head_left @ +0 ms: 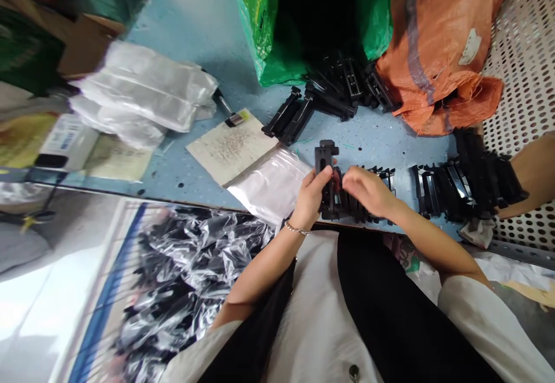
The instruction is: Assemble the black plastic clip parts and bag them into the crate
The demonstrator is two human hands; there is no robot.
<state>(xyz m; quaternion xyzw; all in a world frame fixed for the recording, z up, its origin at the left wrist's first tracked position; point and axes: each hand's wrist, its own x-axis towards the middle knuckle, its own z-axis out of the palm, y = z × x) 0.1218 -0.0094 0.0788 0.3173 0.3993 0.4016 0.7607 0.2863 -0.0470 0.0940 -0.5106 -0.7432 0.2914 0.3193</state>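
Note:
My left hand (313, 197) is closed around a long black plastic part (326, 160) that sticks up past my fingers, at the near edge of the blue table (203, 30). My right hand (366, 189) is curled with its fingers on a row of the same black parts (381, 176) lying side by side right next to it. What the right fingers pinch is hidden. A clear plastic bag (271, 183) lies flat just left of my left hand.
A green sack (260, 19) and an orange sack (437, 42) spill black parts (333, 91) at the back. More black parts (468, 181) are stacked at right by a perforated panel (526, 71). Clear bags (143, 91), a paper sheet (229, 146) and a bin of bagged parts (186, 273) are left.

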